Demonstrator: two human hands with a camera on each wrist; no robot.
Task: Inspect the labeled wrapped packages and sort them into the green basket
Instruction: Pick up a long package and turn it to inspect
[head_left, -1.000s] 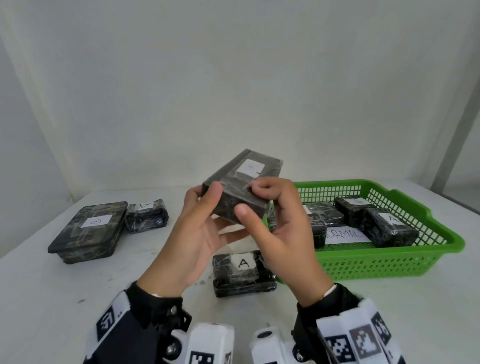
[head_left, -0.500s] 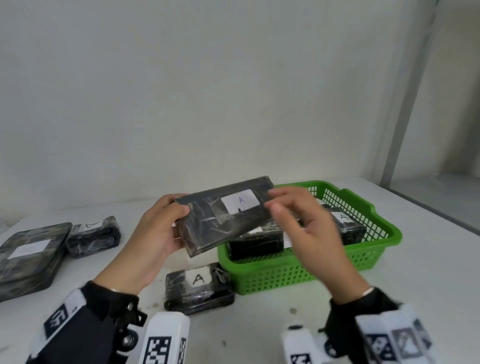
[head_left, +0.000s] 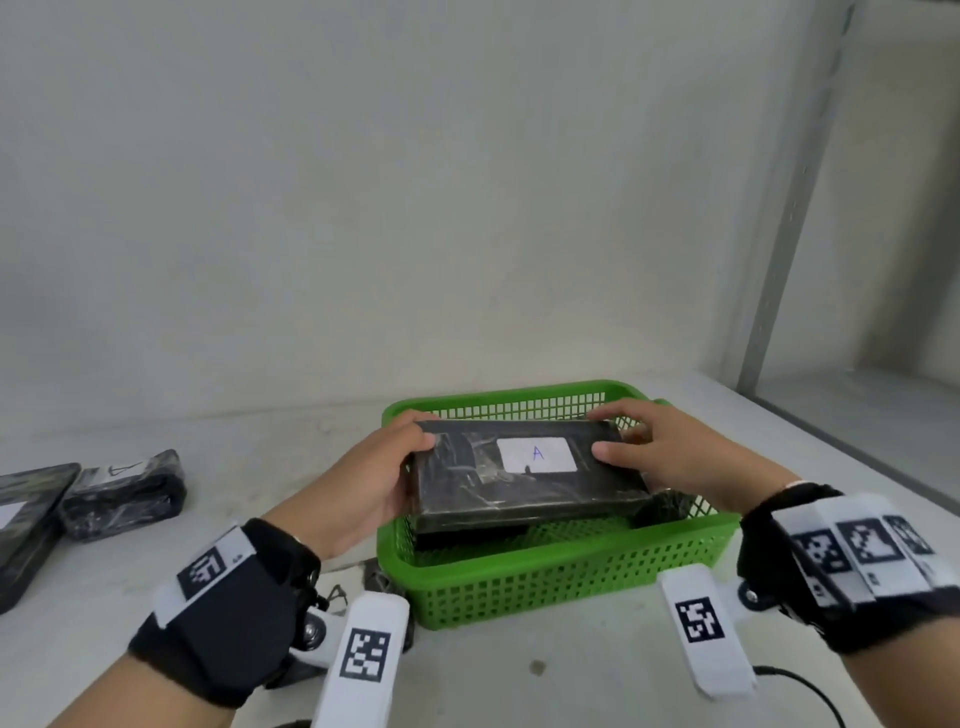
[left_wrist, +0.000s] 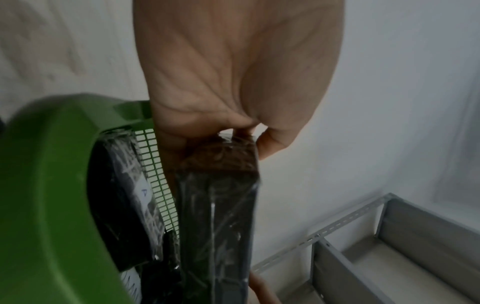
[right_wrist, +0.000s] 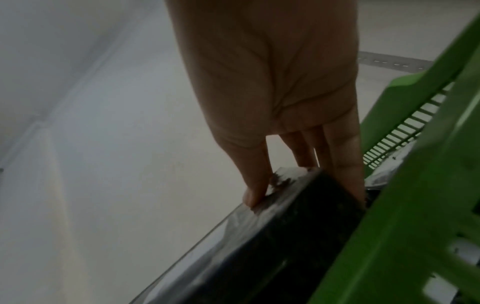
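Observation:
A long black wrapped package (head_left: 524, 475) with a white label marked A lies level over the green basket (head_left: 561, 577), on top of other dark packages in it. My left hand (head_left: 374, 478) grips its left end, thumb on top. My right hand (head_left: 670, 452) holds its right end, thumb on the top face and fingers behind. In the left wrist view the package (left_wrist: 221, 216) runs down from my left hand (left_wrist: 233, 131), with another A-labelled package (left_wrist: 124, 195) inside the basket (left_wrist: 46, 195). The right wrist view shows my right hand (right_wrist: 298, 174) pinching the package (right_wrist: 272, 246) beside the basket wall (right_wrist: 415, 205).
On the white table at the left lie a small wrapped package (head_left: 124, 488) and a large flat dark package (head_left: 26, 525). Another small package (head_left: 384, 582) is mostly hidden behind my left wrist and the basket's front corner. A grey metal shelf frame (head_left: 779, 218) stands at the right.
Both hands carried the A-labelled package right and down, from in front of my chest to level over the basket. The view swung right, so the basket now sits central.

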